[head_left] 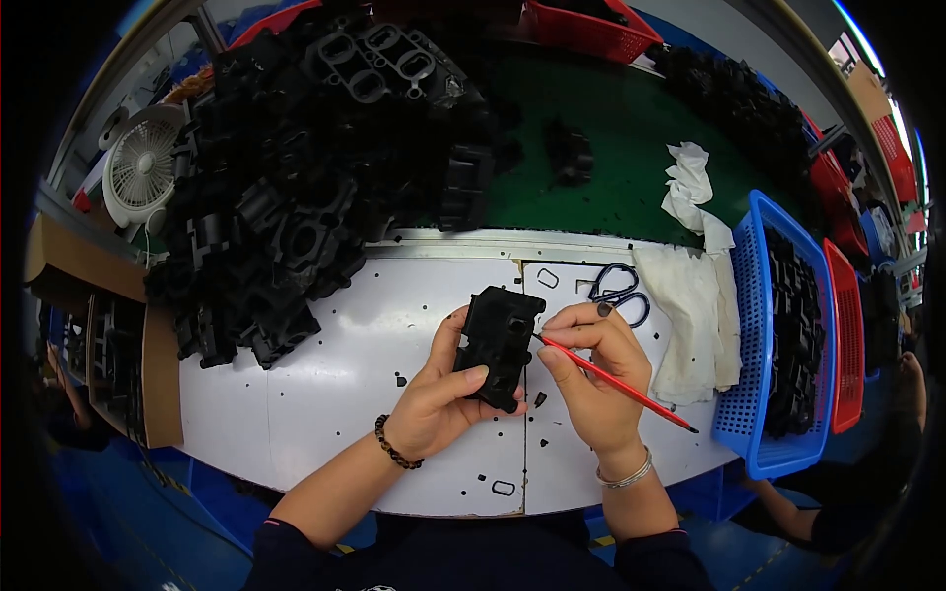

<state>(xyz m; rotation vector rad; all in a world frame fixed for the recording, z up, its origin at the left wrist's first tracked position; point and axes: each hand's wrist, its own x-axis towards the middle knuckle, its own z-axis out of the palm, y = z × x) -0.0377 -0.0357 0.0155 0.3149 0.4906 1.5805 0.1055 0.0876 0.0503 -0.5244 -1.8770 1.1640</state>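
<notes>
A black moulded plastic part (500,340) is held upright over the white tabletop by my left hand (442,389), its thumb across the front and its fingers behind. My right hand (598,369) pinches a slim red pen-like tool (631,392) with a dark rear end. The tool's front end meets the part's right edge; its tip is too small to make out. Just beyond my right hand lie dark-handled scissors (621,286). Small black scraps, among them a ring-shaped piece (504,488), are scattered around my hands.
A large heap of black parts (296,217) fills the left and back. On the right stand a blue basket (754,394) of black parts and a red basket (845,335). White cloths (680,315) lie beside the blue basket. A white fan (144,165) and a cardboard box (163,374) stand left.
</notes>
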